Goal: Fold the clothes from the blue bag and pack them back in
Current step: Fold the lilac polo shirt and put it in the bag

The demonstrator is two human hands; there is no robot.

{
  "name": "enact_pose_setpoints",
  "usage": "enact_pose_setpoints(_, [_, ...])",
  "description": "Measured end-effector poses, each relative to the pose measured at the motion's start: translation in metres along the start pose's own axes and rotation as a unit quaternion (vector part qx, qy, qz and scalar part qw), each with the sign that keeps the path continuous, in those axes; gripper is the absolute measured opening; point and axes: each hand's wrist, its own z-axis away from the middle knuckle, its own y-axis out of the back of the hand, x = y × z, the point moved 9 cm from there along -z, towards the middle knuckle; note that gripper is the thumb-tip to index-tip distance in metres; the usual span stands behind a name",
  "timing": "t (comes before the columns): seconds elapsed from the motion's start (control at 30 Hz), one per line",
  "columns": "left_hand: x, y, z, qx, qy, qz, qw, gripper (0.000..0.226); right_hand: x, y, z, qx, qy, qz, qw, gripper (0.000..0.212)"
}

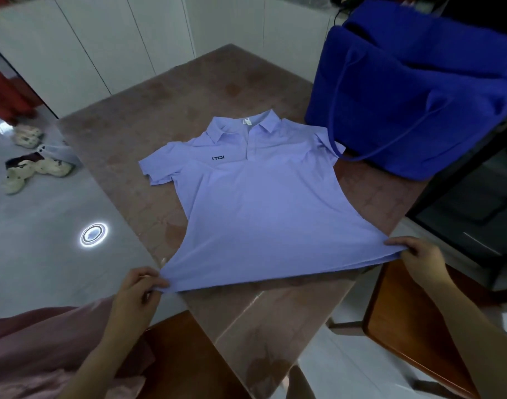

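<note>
A light blue polo shirt (258,203) lies front up on the brown marbled table (166,105), collar away from me and hem toward me. My left hand (137,289) pinches the hem's left corner. My right hand (419,257) grips the hem's right corner. The hem is stretched taut between both hands, slightly lifted off the table. The big blue bag (413,90) stands at the far right of the table, its strap draped over the shirt's right sleeve.
Several pale shoes (30,165) lie on the grey floor at left. A wooden chair (413,318) stands at the near right, another (177,358) below the table's near edge. White cabinets (102,47) line the back. A dark cabinet (477,203) is at right.
</note>
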Motion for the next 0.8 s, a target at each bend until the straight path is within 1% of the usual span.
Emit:
enact_pose_setpoints(0.07, [0.003, 0.001, -0.002, -0.026, -0.017, -0.015, 0.999, 0.035, 0.005, -0.007, 0.001, -0.023, -0.005, 0.003, 1.0, 0.032])
enact_pose_setpoints(0.13, [-0.007, -0.009, 0.003, -0.063, 0.005, -0.017, 0.998, 0.048, 0.009, -0.014, 0.003, -0.039, -0.013, -0.021, 0.999, 0.025])
enact_pose_setpoints(0.17, [-0.014, -0.014, 0.007, -0.076, 0.033, -0.003, 0.997, 0.055, 0.01, -0.017, 0.006, -0.045, -0.023, -0.053, 0.997, 0.022])
enact_pose_setpoints(0.23, [-0.026, -0.024, 0.014, -0.094, 0.116, 0.028, 0.988, 0.056, 0.011, -0.023, 0.014, -0.052, -0.07, -0.165, 0.983, 0.021])
enact_pose_setpoints(0.27, [-0.027, -0.029, 0.018, -0.105, 0.149, 0.054, 0.982, 0.057, 0.013, -0.025, 0.017, -0.048, -0.095, -0.207, 0.973, 0.024])
enact_pose_setpoints(0.3, [-0.027, -0.034, 0.023, -0.113, 0.174, 0.088, 0.974, 0.059, 0.013, -0.026, 0.019, -0.047, -0.108, -0.223, 0.968, 0.027])
enact_pose_setpoints(0.33, [-0.023, -0.037, 0.027, -0.117, 0.196, 0.118, 0.966, 0.055, 0.014, -0.028, 0.019, -0.046, -0.115, -0.221, 0.967, 0.031])
enact_pose_setpoints(0.37, [-0.02, -0.04, 0.031, -0.114, 0.214, 0.155, 0.958, 0.04, 0.014, -0.029, 0.02, -0.047, -0.113, -0.219, 0.968, 0.034])
enact_pose_setpoints(0.4, [-0.02, -0.043, 0.036, -0.101, 0.249, 0.205, 0.941, 0.019, 0.014, -0.032, 0.019, -0.049, -0.112, -0.215, 0.969, 0.035])
enact_pose_setpoints(0.43, [-0.021, -0.045, 0.039, -0.081, 0.291, 0.252, 0.919, 0.012, 0.014, -0.035, 0.018, -0.055, -0.111, -0.208, 0.97, 0.036])
enact_pose_setpoints(0.47, [-0.027, -0.046, 0.042, -0.05, 0.328, 0.287, 0.899, 0.021, 0.016, -0.037, 0.017, -0.056, -0.111, -0.192, 0.973, 0.034])
enact_pose_setpoints(0.5, [-0.029, -0.044, 0.044, -0.018, 0.353, 0.313, 0.882, 0.024, 0.016, -0.037, 0.017, -0.051, -0.107, -0.171, 0.978, 0.032])
enact_pose_setpoints(0.53, [-0.029, -0.038, 0.042, 0.021, 0.351, 0.302, 0.886, 0.021, 0.015, -0.035, 0.015, -0.039, -0.099, -0.151, 0.983, 0.029])
enact_pose_setpoints(0.57, [-0.024, -0.027, 0.039, 0.056, 0.334, 0.264, 0.903, 0.017, 0.014, -0.031, 0.015, -0.022, -0.088, -0.142, 0.986, 0.026])
enact_pose_setpoints(0.6, [-0.018, -0.015, 0.035, 0.085, 0.3, 0.213, 0.926, 0.013, 0.014, -0.026, 0.015, -0.002, -0.08, -0.139, 0.987, 0.025])
enact_pose_setpoints(0.67, [-0.003, -0.002, 0.032, 0.116, 0.225, 0.147, 0.956, 0.013, 0.018, -0.017, 0.014, 0.024, -0.077, -0.109, 0.991, 0.027])
enact_pose_setpoints(0.7, [0.0, -0.003, 0.032, 0.111, 0.205, 0.127, 0.964, 0.015, 0.024, -0.015, 0.015, 0.03, -0.087, -0.084, 0.992, 0.028])
enact_pose_setpoints(0.8, [-0.006, -0.022, 0.041, 0.052, 0.209, 0.102, 0.971, 0.021, 0.041, -0.017, 0.017, 0.03, -0.121, -0.043, 0.991, 0.031])
